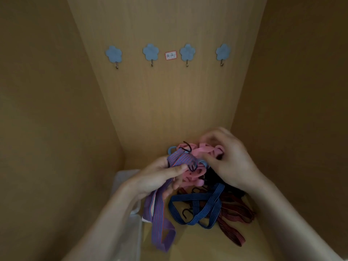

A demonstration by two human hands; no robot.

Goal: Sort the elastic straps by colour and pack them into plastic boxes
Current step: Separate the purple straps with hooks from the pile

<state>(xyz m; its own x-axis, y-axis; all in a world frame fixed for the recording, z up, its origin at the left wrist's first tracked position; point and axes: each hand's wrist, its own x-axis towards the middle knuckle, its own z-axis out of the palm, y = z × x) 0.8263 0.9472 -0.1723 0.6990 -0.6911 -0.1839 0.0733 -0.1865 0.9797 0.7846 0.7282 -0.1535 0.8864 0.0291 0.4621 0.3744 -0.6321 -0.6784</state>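
Gripping a purple striped strap (160,213) in the left hand (160,178): thumb pressed flat across the band, fingers curled beneath, long loops of it hanging down to the shelf floor (197,242). Pinching into a bunch of pink straps (199,149) with the right hand (229,157): fingers bent and closed on the pink loops, thumb tip down just beside a pale blue loop (203,163).

Held up between both hands, above the floor: one tangle of pink, pale blue and purple, with a thin dark cord (188,146) looped through it.

Lying below on the wood: a blue striped strap (199,206) crossed over itself, with a black hook (185,213) inside its loop, touching the dark red striped straps (233,219) to its right. Under the right wrist, a dark bundle (212,176), too shadowed to tell apart.

At the left, beneath the left forearm, a clear plastic box (124,178), partly hidden; contents impossible to make out.

On the back wall (169,100), four blue flower-shaped hooks (113,53) in a row, with a small red-edged label (171,55) between the second and third.
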